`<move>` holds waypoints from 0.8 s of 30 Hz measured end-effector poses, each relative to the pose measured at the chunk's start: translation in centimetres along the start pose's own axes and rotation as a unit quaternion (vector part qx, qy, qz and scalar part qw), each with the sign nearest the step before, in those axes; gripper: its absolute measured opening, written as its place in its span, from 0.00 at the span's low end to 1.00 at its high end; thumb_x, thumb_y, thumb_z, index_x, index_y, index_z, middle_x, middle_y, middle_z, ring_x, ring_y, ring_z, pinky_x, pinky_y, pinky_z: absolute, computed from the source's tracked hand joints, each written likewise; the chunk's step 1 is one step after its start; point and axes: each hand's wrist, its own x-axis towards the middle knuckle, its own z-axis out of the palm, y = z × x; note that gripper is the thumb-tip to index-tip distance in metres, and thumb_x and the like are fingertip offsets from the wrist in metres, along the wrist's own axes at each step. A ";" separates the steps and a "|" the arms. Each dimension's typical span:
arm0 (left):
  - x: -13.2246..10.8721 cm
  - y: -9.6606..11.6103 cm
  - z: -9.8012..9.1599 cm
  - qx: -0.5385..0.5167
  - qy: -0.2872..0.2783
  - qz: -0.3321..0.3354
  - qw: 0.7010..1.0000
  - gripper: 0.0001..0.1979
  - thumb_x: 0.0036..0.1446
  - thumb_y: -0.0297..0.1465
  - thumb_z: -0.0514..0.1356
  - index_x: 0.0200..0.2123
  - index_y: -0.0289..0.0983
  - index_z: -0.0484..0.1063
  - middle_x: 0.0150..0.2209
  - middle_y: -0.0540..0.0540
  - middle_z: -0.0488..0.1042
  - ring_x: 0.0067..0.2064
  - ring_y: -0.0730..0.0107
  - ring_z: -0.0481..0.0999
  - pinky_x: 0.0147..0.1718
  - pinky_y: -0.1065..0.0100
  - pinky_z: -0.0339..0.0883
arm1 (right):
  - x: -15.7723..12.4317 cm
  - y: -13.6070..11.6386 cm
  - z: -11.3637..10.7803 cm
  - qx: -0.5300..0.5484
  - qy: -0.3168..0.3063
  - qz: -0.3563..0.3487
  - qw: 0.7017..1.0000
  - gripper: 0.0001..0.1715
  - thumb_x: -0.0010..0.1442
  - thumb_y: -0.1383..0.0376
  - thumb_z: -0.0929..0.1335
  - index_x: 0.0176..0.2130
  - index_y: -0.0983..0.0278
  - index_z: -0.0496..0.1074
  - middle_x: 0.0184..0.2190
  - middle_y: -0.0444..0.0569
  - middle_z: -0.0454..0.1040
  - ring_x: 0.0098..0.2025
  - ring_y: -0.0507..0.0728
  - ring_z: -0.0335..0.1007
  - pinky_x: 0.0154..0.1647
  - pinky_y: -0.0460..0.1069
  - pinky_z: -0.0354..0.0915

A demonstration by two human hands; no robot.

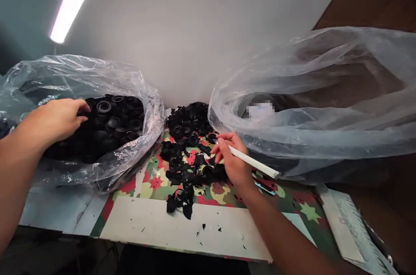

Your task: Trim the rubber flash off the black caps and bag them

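Left hand [60, 119] in bag [143, 88] over black rings [113, 123], grasp impossible to tell, right hand [232, 158] clasping white stick [256, 164], tip hidden by fingers [224, 140].

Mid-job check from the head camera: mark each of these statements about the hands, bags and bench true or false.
1. The left hand rests on black rings in the left bag. True.
2. The right hand is empty. False: it holds a white stick-like tool.
3. A pile of black scraps lies on a star-patterned sheet. True.
4. Both bags are opaque. False: the left bag and the right bag are clear plastic.
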 end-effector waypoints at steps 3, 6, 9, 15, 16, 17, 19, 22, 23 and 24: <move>-1.0 2.4 0.2 0.159 -0.016 -0.044 0.986 0.17 0.66 0.41 0.59 0.37 0.31 0.78 0.38 0.46 0.77 0.55 0.44 0.73 0.58 0.40 0.60 | 0.6 0.3 -0.2 0.018 0.014 -0.012 1.000 0.18 0.64 0.49 0.67 0.38 0.60 0.64 0.27 0.40 0.75 0.21 0.49 0.69 0.25 0.45 0.64; -3.5 6.6 2.8 0.121 -0.032 0.104 0.987 0.11 0.65 0.35 0.59 0.41 0.34 0.77 0.43 0.42 0.76 0.54 0.46 0.73 0.57 0.44 0.62 | 0.9 0.1 -0.1 0.022 0.025 -0.022 0.999 0.20 0.64 0.47 0.67 0.37 0.60 0.65 0.26 0.40 0.74 0.21 0.49 0.69 0.25 0.45 0.64; -7.1 11.2 8.2 0.016 -0.122 0.249 0.961 0.06 0.63 0.32 0.61 0.35 0.38 0.77 0.38 0.43 0.77 0.43 0.55 0.75 0.47 0.56 0.69 | 0.9 0.0 0.0 0.019 0.030 -0.026 0.999 0.21 0.64 0.46 0.66 0.35 0.61 0.66 0.26 0.40 0.73 0.21 0.49 0.69 0.25 0.44 0.63; -12.0 16.3 17.2 -0.106 -0.243 0.351 0.898 0.13 0.55 0.37 0.70 0.41 0.39 0.74 0.42 0.43 0.75 0.44 0.52 0.76 0.43 0.58 0.71 | 1.0 0.0 -0.3 0.012 0.060 -0.049 0.997 0.22 0.66 0.45 0.65 0.35 0.61 0.66 0.26 0.40 0.72 0.21 0.48 0.65 0.24 0.44 0.63; -12.1 16.5 17.8 -0.114 -0.251 0.353 0.894 0.15 0.54 0.38 0.71 0.41 0.38 0.74 0.42 0.42 0.74 0.44 0.51 0.76 0.43 0.56 0.72 | 1.0 -0.1 -0.3 0.012 0.063 -0.048 0.997 0.22 0.66 0.45 0.65 0.35 0.61 0.66 0.26 0.40 0.72 0.21 0.48 0.65 0.24 0.44 0.63; -12.2 16.7 18.3 -0.126 -0.255 0.352 0.892 0.16 0.54 0.40 0.71 0.41 0.38 0.73 0.43 0.41 0.74 0.44 0.50 0.76 0.43 0.55 0.72 | 1.1 -0.1 -0.3 0.013 0.065 -0.047 0.997 0.22 0.66 0.45 0.65 0.35 0.61 0.66 0.26 0.40 0.72 0.21 0.48 0.65 0.24 0.44 0.63; -12.0 16.9 19.0 -0.163 -0.262 0.336 0.890 0.16 0.57 0.41 0.68 0.42 0.38 0.72 0.44 0.41 0.73 0.45 0.50 0.76 0.44 0.54 0.72 | 1.1 -0.4 -0.3 0.021 0.070 -0.044 0.996 0.23 0.66 0.44 0.65 0.35 0.61 0.66 0.26 0.39 0.71 0.20 0.48 0.64 0.23 0.44 0.63; -11.8 17.6 20.1 -0.212 -0.277 0.298 0.889 0.11 0.65 0.39 0.60 0.44 0.38 0.71 0.42 0.42 0.72 0.44 0.52 0.76 0.43 0.55 0.72 | 1.0 -0.7 -0.1 0.024 0.076 -0.043 0.996 0.23 0.65 0.44 0.65 0.35 0.60 0.67 0.26 0.40 0.70 0.20 0.48 0.63 0.22 0.44 0.63; -11.7 17.9 20.4 -0.218 -0.284 0.292 0.887 0.10 0.66 0.38 0.59 0.44 0.38 0.72 0.41 0.42 0.72 0.43 0.53 0.77 0.42 0.56 0.72 | 0.9 -0.7 -0.1 0.019 0.077 -0.043 0.996 0.23 0.65 0.44 0.65 0.35 0.60 0.67 0.26 0.40 0.70 0.21 0.48 0.63 0.22 0.44 0.63; -11.7 18.2 20.6 -0.221 -0.291 0.294 0.883 0.10 0.64 0.37 0.60 0.44 0.38 0.72 0.41 0.43 0.73 0.42 0.53 0.77 0.42 0.56 0.72 | 0.9 -0.7 -0.1 0.014 0.078 -0.045 0.996 0.23 0.66 0.44 0.64 0.35 0.60 0.67 0.26 0.40 0.70 0.21 0.48 0.64 0.23 0.44 0.64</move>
